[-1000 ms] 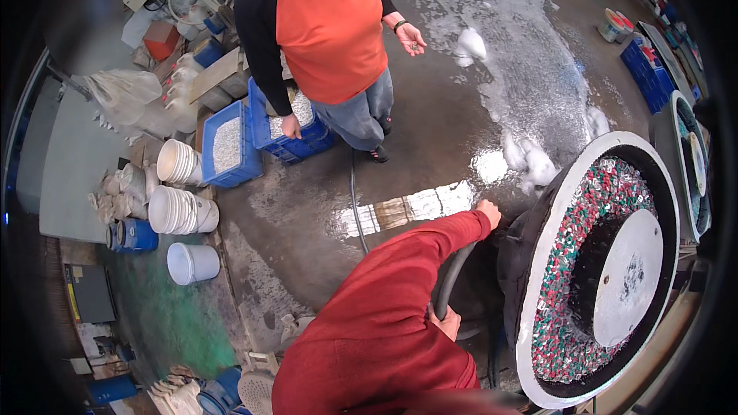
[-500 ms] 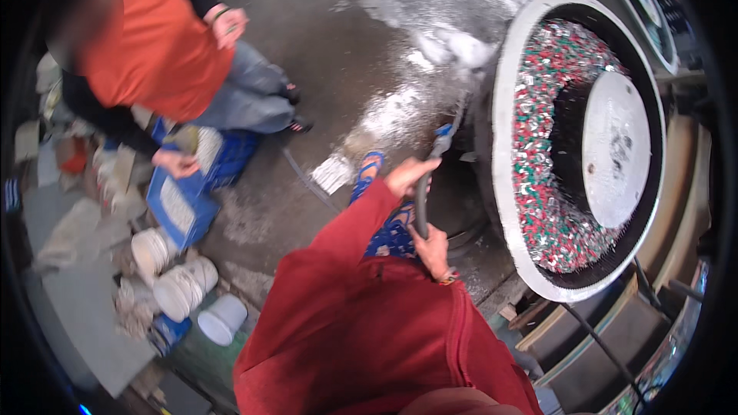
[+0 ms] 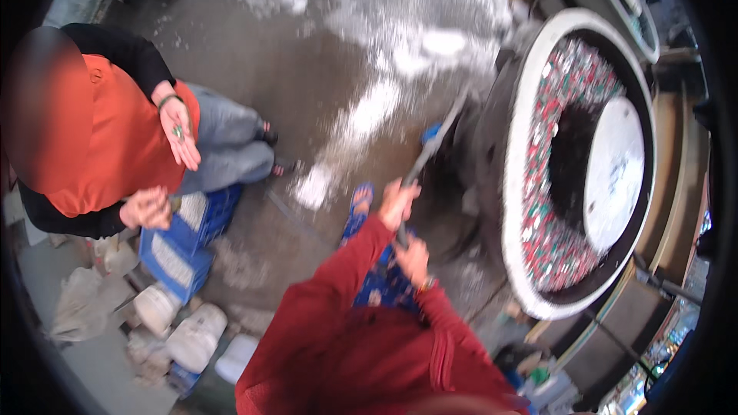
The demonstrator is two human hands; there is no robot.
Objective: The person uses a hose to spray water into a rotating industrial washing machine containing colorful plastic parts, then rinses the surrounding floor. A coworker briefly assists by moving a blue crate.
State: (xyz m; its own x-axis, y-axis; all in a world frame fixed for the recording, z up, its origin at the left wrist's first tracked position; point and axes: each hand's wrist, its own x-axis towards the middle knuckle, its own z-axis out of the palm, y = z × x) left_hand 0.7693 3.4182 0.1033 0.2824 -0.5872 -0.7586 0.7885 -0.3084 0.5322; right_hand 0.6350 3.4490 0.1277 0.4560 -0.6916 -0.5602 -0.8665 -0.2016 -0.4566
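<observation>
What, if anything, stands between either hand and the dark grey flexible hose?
Nothing visible: the left hand and the right hand are both closed around the grey hose. The large round white-rimmed tub stands off to the right and the person in the orange-and-black top off to the left, neither in between.

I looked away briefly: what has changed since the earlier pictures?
The wearer's left hand has drawn back from the tub, nearer the wearer's right hand. The co-worker's right hand has risen from beside the blue crates to their front. The wearer's right hand still grips the hose; the co-worker's left palm stays open; coloured pieces remain in the tub.
</observation>
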